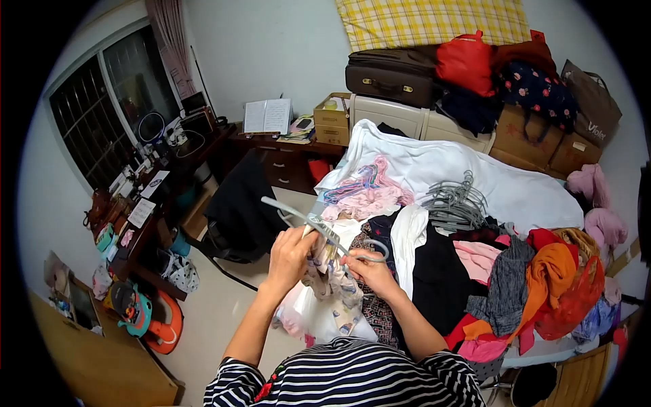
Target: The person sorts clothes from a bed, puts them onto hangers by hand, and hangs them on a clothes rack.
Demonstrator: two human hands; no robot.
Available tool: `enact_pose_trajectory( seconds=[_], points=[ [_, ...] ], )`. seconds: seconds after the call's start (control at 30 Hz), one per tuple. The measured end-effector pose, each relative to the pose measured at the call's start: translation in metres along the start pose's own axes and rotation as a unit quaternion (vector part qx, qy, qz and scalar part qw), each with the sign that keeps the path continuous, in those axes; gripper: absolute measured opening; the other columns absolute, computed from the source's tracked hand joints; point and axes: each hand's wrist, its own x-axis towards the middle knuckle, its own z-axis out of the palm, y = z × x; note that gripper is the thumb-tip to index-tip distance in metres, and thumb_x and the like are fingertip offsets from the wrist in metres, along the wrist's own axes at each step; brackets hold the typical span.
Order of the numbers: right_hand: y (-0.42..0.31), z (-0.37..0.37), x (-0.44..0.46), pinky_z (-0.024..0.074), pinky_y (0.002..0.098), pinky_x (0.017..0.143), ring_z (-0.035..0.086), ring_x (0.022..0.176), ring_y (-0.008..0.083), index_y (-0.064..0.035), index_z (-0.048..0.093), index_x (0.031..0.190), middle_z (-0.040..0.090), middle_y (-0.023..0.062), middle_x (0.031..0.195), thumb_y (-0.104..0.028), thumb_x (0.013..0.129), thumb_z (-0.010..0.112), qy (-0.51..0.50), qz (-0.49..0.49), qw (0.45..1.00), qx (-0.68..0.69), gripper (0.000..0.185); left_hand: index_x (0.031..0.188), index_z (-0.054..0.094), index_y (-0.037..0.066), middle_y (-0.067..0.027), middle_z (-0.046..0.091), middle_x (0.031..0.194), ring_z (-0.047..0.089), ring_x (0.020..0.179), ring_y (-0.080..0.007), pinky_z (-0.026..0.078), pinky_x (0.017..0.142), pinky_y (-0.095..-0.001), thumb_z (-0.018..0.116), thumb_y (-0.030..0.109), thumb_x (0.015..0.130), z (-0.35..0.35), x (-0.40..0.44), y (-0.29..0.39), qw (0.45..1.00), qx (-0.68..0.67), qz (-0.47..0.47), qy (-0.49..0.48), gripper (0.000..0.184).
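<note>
A grey clothes hanger is tilted in front of me, its hook end near my right hand and its other end sticking up past my left. My right hand is closed in a pinch on the hanger near the hook. My left hand is closed on the upper part of a pale patterned garment, just below the hanger bar. The garment hangs down between my hands. Behind it on the bed lie a dark patterned cloth and a white garment.
Grey hangers and pink and blue hangers lie piled on the bed by a white sheet. Mixed clothes are heaped to the right. A black-draped chair stands left, near a cluttered desk.
</note>
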Motion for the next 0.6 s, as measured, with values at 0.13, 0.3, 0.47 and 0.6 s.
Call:
enact_pose_trajectory(
  seconds=[0.13, 0.3, 0.47, 0.6],
  points=[
    [-0.013, 0.0, -0.006, 0.0326, 0.0202, 0.046, 0.041, 0.052, 0.0036, -0.0024, 0.065, 0.094, 0.049, -0.0036, 0.06, -0.018, 0.092, 0.058, -0.011, 0.037, 0.997, -0.073, 0.018, 0.102, 0.065, 0.005, -0.0084, 0.062, 0.096, 0.057, 0.084, -0.0228, 0.037, 0.066, -0.0345, 0.06, 0.002, 0.068, 0.002, 0.001, 0.006, 0.998, 0.065, 0.018, 0.013, 0.034],
    [-0.02, -0.011, -0.005, 0.0327, 0.0206, 0.047, 0.041, 0.052, 0.0046, -0.003, 0.065, 0.09, 0.048, -0.0034, 0.06, -0.02, 0.091, 0.059, -0.029, 0.074, 0.99, -0.119, 0.018, 0.098, 0.066, 0.005, -0.0113, 0.064, 0.107, 0.06, 0.081, -0.0223, 0.04, 0.069, -0.0328, 0.064, 0.001, 0.066, 0.023, -0.005, -0.001, 0.994, 0.078, 0.026, 0.078, 0.032],
    [-0.023, -0.014, -0.004, 0.0322, 0.0209, 0.047, 0.04, 0.051, 0.004, -0.0013, 0.065, 0.087, 0.048, -0.0044, 0.06, -0.018, 0.091, 0.057, -0.05, 0.078, 0.995, -0.045, 0.019, 0.101, 0.062, 0.003, -0.0167, 0.058, 0.119, 0.06, 0.099, -0.033, 0.047, 0.084, -0.0398, 0.063, 0.003, 0.071, 0.063, -0.007, -0.003, 0.997, -0.007, -0.071, 0.031, 0.03],
    [-0.02, -0.031, 0.0, 0.0279, 0.019, 0.046, 0.036, 0.051, 0.0023, -0.0012, 0.064, 0.089, 0.045, -0.0056, 0.059, -0.017, 0.093, 0.055, -0.023, 0.075, 0.995, -0.067, 0.019, 0.098, 0.063, 0.003, -0.0168, 0.059, 0.117, 0.061, 0.095, -0.034, 0.049, 0.084, -0.0379, 0.065, 0.0, 0.07, 0.057, -0.009, -0.009, 0.996, 0.005, 0.089, -0.01, 0.028]
  ],
)
